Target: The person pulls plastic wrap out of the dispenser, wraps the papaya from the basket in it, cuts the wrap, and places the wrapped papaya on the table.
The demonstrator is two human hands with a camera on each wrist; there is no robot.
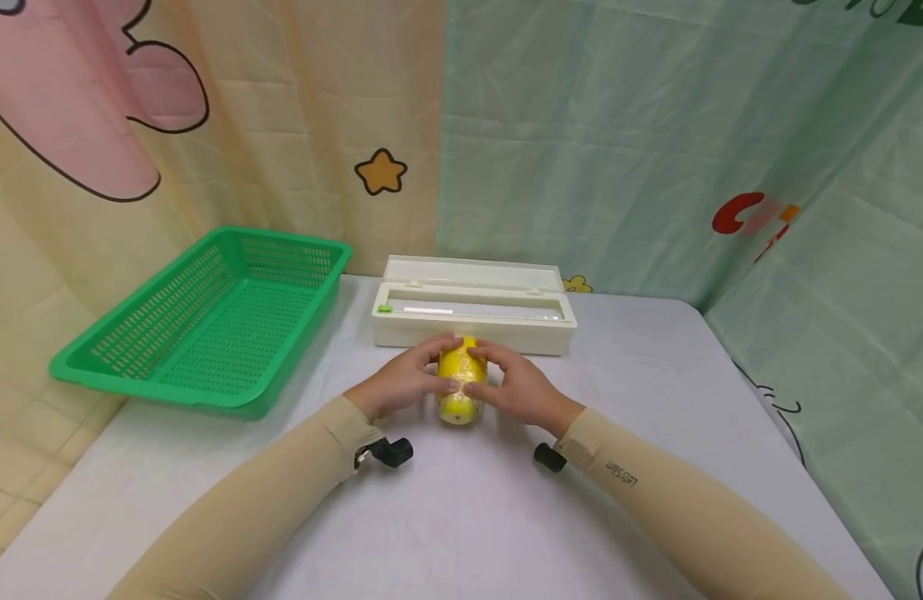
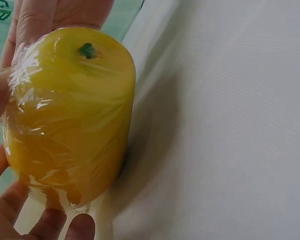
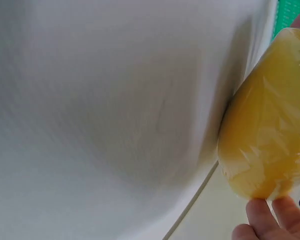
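Observation:
A yellow fruit [image 1: 457,407], oblong and wrapped in clear plastic film, lies lengthwise on the table between both hands. My left hand [image 1: 401,382] holds its left side and my right hand [image 1: 523,390] its right, with the thumbs toward the near end. In the left wrist view the fruit [image 2: 75,120] has a small green stem spot at one end, and the film shows wrinkles and glare. Fingertips [image 3: 260,215] of the right hand press the film at the far end of the fruit [image 3: 270,125] in the right wrist view.
Just behind the hands stands a long white film dispenser box [image 1: 472,333], its lid raised, with a green slide cutter [image 1: 384,308] on its left. A green plastic basket [image 1: 254,400] sits at the back left. Curtains [image 1: 581,150] hang behind the white-covered table [image 1: 461,517].

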